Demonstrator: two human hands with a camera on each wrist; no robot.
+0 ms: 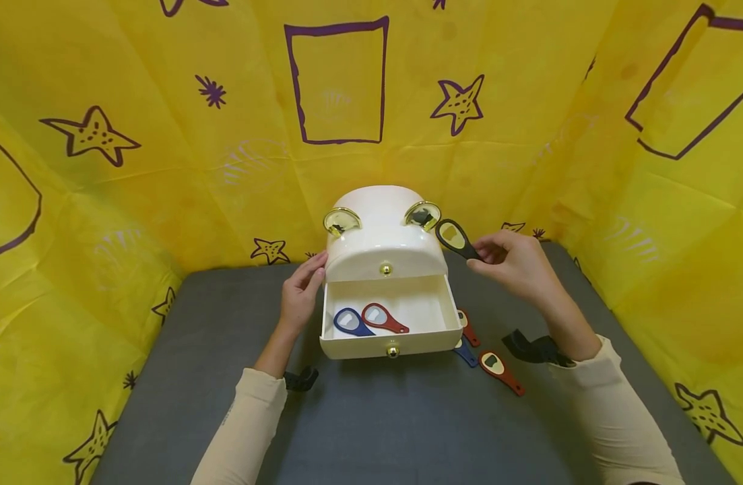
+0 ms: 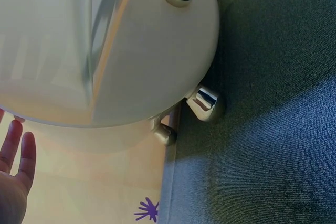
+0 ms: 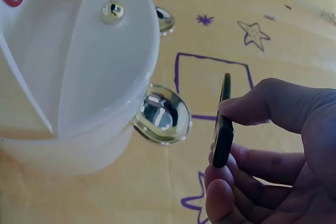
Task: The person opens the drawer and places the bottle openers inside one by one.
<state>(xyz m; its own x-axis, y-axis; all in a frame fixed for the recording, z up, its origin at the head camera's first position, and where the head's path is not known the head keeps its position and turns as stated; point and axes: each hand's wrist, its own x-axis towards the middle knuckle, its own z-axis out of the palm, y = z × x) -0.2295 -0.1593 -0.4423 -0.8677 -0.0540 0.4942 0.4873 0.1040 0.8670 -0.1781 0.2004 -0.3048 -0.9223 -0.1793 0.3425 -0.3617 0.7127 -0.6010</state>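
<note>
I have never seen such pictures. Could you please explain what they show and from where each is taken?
There is no machine here: a person does the work. The wide picture comes from a head camera; the other two, from cameras on the left and right wrists. A white box stands on a grey table, its lower drawer pulled open. In the drawer lie a blue tool and a red tool, probably bottle openers. Two other red openers and another blue opener lie on the table. The bare left hand touches the box's side. The right hand holds a black opener by its handle, in the air.
</note>
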